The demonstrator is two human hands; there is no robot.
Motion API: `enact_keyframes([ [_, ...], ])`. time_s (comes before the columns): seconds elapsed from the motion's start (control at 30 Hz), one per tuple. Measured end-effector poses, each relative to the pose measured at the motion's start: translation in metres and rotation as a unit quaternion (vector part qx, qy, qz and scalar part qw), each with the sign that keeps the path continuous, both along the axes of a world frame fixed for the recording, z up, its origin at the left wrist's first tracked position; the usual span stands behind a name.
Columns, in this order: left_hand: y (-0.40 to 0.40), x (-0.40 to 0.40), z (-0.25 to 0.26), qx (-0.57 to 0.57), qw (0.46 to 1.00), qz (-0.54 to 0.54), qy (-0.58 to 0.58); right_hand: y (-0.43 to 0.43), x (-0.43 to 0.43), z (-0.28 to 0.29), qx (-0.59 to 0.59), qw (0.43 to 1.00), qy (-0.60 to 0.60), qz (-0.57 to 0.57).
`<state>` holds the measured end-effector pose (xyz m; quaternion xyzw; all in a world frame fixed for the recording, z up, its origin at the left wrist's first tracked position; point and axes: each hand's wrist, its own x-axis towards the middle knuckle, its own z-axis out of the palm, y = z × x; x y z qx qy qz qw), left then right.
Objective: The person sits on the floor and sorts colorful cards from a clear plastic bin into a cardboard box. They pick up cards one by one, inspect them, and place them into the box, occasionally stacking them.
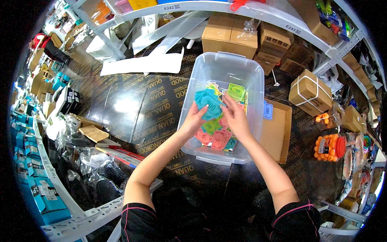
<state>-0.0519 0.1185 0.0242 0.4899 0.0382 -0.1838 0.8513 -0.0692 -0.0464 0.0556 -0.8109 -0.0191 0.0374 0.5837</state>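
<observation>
My left hand (193,118) grips a fanned bunch of teal play-money notes (208,104) above a clear plastic storage bin (223,65). At the bunch's right edge, my right hand (234,115) has its fingers against the notes; whether it pinches one is hidden. Below, inside the bin, lie green notes (236,91) at the far end and red notes (220,139) at the near end. Some yellow notes (214,86) show behind the teal bunch. More green notes (210,126) are partly covered by my hands.
Right of the bin lies a shallow cardboard tray (275,139) with blue notes (268,109) in it. Beyond stand cardboard boxes (229,39), a strapped carton (311,92) and a jar of orange balls (329,147). Metal shelving (211,6) surrounds the dark board floor. A person (50,47) is far left.
</observation>
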Motion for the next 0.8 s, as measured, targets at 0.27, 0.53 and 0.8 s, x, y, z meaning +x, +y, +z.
enact_keyframes([
  [0.27,-0.011,-0.002,-0.007,0.077,0.997,0.01,0.004,-0.008,-0.005,0.008,-0.185,0.958,-0.174,0.13],
  [0.53,-0.017,-0.009,0.014,0.118,0.986,-0.102,-0.053,-0.009,0.024,0.048,-0.378,0.837,-0.274,0.287],
  [0.8,-0.004,-0.007,0.021,-0.11,0.981,-0.161,-0.007,-0.012,0.02,0.062,-0.27,0.877,-0.302,0.258],
])
